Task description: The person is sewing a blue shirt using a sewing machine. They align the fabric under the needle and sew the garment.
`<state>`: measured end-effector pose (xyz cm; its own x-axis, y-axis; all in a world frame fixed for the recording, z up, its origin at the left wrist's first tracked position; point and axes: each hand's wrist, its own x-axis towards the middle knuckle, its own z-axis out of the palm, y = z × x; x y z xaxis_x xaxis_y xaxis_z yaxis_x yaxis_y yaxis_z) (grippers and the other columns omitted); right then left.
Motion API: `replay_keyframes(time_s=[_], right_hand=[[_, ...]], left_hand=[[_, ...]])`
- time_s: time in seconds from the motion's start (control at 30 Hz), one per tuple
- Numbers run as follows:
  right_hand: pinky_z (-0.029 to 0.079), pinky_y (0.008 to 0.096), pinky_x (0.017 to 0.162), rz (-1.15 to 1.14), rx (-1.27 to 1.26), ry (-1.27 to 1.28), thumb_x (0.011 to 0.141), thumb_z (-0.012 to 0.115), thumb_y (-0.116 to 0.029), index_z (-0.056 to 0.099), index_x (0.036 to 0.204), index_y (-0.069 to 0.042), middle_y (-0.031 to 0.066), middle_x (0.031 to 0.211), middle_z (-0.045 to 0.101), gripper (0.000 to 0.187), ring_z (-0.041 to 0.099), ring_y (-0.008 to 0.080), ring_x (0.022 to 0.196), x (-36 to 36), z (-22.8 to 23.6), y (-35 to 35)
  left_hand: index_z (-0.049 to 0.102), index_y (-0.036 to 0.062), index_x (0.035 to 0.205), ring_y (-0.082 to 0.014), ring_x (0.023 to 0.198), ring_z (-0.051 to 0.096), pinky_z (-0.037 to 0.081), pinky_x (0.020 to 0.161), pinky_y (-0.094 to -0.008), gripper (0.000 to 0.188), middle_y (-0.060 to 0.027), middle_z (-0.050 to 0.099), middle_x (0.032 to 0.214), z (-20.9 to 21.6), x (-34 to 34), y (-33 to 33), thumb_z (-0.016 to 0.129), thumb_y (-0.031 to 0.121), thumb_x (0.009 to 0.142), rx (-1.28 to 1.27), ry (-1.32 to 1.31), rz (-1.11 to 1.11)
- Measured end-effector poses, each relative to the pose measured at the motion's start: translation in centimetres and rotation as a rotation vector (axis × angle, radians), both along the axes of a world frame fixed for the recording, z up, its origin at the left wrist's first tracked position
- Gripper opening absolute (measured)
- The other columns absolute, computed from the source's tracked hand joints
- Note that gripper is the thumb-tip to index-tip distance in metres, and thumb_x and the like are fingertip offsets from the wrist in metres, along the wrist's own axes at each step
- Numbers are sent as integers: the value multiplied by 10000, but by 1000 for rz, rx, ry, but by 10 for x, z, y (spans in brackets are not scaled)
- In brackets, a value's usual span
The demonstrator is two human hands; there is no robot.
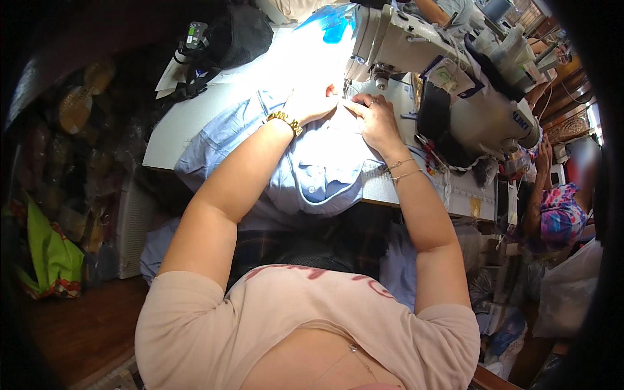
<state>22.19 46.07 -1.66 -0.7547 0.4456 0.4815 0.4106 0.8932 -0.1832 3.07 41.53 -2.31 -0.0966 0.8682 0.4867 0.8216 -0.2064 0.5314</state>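
Note:
A light blue buttoned shirt lies bunched over the table's front edge, partly washed out by bright light. My left hand, with a gold bracelet watch at the wrist, grips the shirt just left of the needle area; glare blurs its fingers. From the right, my right hand pinches the cloth, thumb and forefinger together, close to the left fingertips. Both hands are at the needle end of a white sewing machine. Glare and fingers hide the exact piece of cloth between them.
A black bag rests at the table's back left, and a blue translucent item lies beyond my left hand. Scissors and small tools lie right of my right hand. Another person is at far right. A green bag stands at left.

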Motion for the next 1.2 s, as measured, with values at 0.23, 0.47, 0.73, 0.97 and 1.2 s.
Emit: replay_keyframes(time_s=[0.23,0.47,0.73,0.97,1.2], right_hand=[[318,467,924,-307,84,-106,817,571,-252,620,1107,-85,46,1193,544,338,457,248,1096,1,-10,5],[368,461,873,-271,118,179,709,638,-172,612,980,-73,105,1037,584,290,493,295,1052,24,-32,37],[461,368,746,63,-646,-31,750,660,-382,623,942,-82,125,931,611,358,589,301,860,25,32,-26],[473,367,721,-60,-178,62,704,700,-275,619,926,-124,68,862,586,280,596,252,817,22,6,-139],[475,396,629,-190,-408,338,798,579,-131,518,975,-99,141,846,595,190,606,303,712,16,-3,-134]], left_hand=[[595,63,783,-141,680,559,464,641,-303,70,-56,586,700,15,-16,15,577,119,821,48,100,192],[595,29,771,-137,679,546,459,636,-301,111,-55,581,710,-5,-11,42,561,115,833,0,-239,73],[617,7,884,-114,722,550,460,685,-263,132,-24,596,771,-42,-60,45,646,97,792,48,-471,225],[555,22,928,-105,758,535,455,729,-249,137,-10,557,833,-14,-51,34,583,-14,799,79,-809,-59],[537,11,1153,-147,944,564,446,848,-262,359,-58,597,1044,19,-74,-32,643,125,828,-456,-678,-424]])
